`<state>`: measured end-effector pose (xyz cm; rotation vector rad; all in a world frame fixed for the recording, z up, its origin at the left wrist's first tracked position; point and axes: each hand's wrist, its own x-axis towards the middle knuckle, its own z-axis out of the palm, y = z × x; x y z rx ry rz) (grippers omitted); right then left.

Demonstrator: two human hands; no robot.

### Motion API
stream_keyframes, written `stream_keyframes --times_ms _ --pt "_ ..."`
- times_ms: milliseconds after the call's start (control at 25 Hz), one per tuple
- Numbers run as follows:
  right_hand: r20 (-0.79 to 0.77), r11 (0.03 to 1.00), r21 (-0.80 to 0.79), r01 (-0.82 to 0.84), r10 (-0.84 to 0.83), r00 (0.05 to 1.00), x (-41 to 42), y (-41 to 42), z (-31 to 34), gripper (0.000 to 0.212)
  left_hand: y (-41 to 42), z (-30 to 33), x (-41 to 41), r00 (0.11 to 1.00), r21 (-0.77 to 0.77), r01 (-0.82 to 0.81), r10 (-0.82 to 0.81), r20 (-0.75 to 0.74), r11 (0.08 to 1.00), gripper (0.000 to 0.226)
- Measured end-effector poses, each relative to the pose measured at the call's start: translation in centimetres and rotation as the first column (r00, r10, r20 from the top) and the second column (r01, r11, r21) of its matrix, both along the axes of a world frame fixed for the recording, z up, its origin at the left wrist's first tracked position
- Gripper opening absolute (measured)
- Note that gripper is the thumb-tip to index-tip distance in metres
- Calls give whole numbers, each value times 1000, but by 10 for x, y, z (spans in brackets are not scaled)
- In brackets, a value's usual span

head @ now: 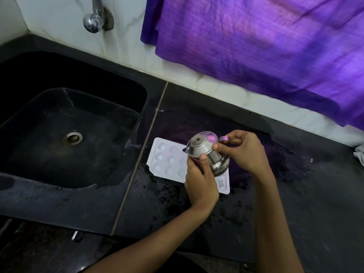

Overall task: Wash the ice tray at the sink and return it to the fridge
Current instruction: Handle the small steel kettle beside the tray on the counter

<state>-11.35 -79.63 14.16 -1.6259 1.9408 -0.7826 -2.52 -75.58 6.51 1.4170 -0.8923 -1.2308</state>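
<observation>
Both hands (220, 166) around steel pot (208, 152) over ice tray (167, 156).

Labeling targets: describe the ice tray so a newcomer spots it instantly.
Start at the black sink, then move right across the counter seam onto the wet black countertop. The ice tray lies flat there, under the steel pot both hands hold. It is the only white thing there, with rows of round cups.

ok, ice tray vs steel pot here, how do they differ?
The ice tray is white, flat and lies on the wet counter; the steel pot is shiny, round and held tilted above the tray. No hand touches the tray; the left hand and right hand both grip the pot.
</observation>
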Motion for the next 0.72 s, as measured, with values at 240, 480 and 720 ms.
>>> stream_keyframes --times_ms 240,480,720 --pt "-76 1000 13 10 -9 997 2 1 -1 28 1 0 0 1000 78 15 -14 -6 997 43" --pt "-89 1000 14 11 -9 996 3 4 -1 27 2 -1 -1 1000 81 13 -12 -11 997 45" --pt "-79 1000 20 23 -22 997 2 4 1 31 3 0 -1 1000 65 15 -15 -7 998 46"
